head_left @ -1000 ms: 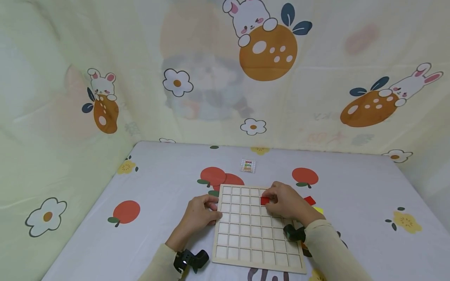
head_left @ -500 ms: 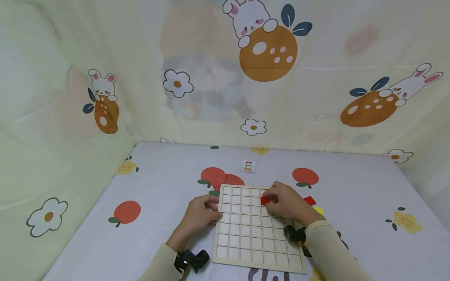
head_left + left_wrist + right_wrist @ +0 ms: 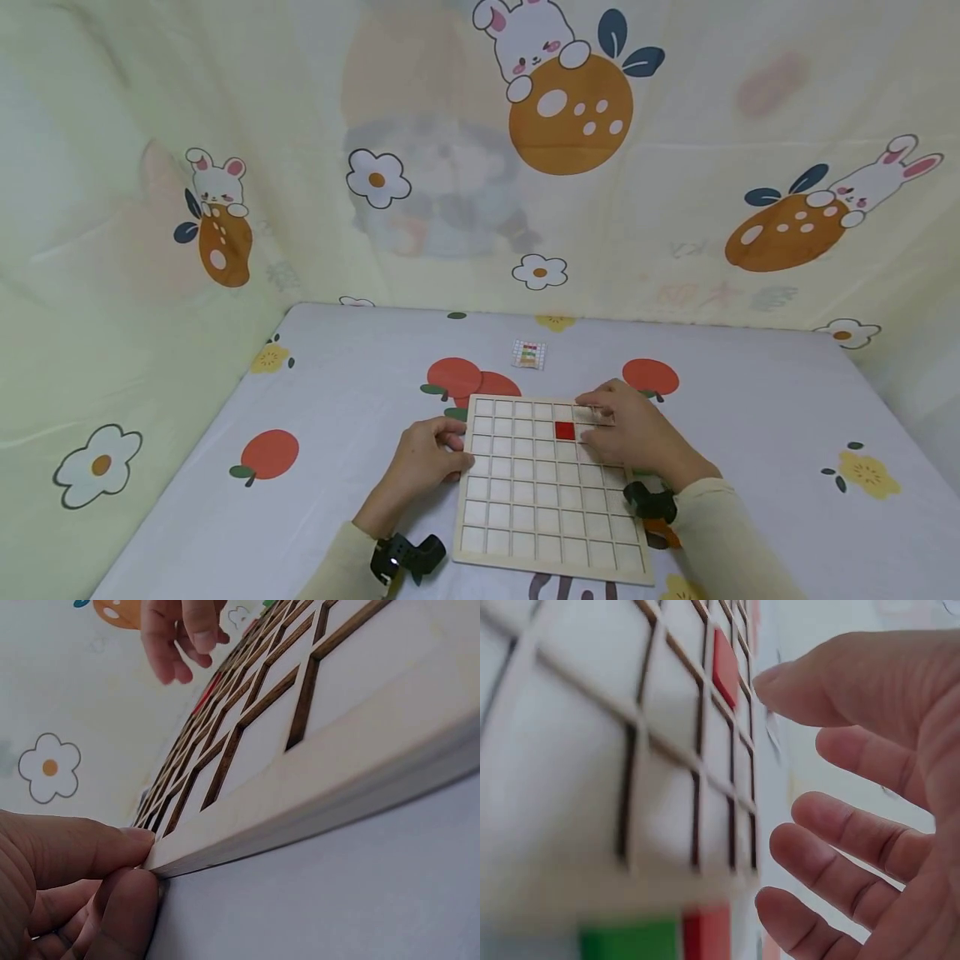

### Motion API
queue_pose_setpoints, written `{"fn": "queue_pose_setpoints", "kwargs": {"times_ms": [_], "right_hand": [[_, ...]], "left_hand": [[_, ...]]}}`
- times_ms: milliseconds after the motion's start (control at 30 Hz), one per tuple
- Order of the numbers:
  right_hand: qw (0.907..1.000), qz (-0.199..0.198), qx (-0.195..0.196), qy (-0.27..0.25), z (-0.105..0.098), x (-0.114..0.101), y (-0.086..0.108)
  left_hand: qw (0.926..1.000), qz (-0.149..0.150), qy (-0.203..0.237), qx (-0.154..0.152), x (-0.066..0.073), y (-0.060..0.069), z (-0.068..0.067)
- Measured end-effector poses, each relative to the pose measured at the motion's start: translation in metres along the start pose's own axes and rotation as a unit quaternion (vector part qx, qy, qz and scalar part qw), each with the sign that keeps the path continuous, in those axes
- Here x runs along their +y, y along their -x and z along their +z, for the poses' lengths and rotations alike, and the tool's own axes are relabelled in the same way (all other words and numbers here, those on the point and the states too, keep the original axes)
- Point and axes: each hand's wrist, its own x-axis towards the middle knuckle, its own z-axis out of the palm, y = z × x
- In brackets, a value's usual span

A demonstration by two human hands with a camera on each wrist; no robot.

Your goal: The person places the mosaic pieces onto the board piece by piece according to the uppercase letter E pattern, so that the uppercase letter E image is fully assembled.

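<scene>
A pale wooden board [image 3: 525,517] with a raised square grid lies on the table. In its upper right part one red square tile [image 3: 565,431] sits in a cell; it also shows in the right wrist view as a red tile [image 3: 724,667]. My left hand [image 3: 423,458] pinches the board's left edge between thumb and fingers, close up in the left wrist view. My right hand [image 3: 633,425] hovers over the board's right side, just right of the red tile, fingers spread and holding nothing.
Past the board's right edge lie a green piece [image 3: 630,941] and a red piece [image 3: 707,934], partly cut off in the right wrist view. Behind the board is a small card [image 3: 529,354] with a coloured grid pattern. A printed cloth curtain [image 3: 450,208] encloses the table.
My right hand has let go of the red tile, which stays in its cell, and has moved to the right and slightly up. The left hand and the board have not moved.
</scene>
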Motion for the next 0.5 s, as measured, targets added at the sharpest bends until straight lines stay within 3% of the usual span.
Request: {"fn": "queue_pose_setpoints", "kwargs": {"times_ms": [300,500], "right_hand": [[0.9990,-0.003,0.043,0.007,-0.030,0.040,0.021],[0.9984,0.027,0.041,0.028,-0.037,0.058,0.026]], "left_hand": [[1.0000,-0.005,-0.006,0.001,0.000,0.000,0.000],[0.9999,-0.010,-0.008,0.004,0.002,0.001,0.000]]}}
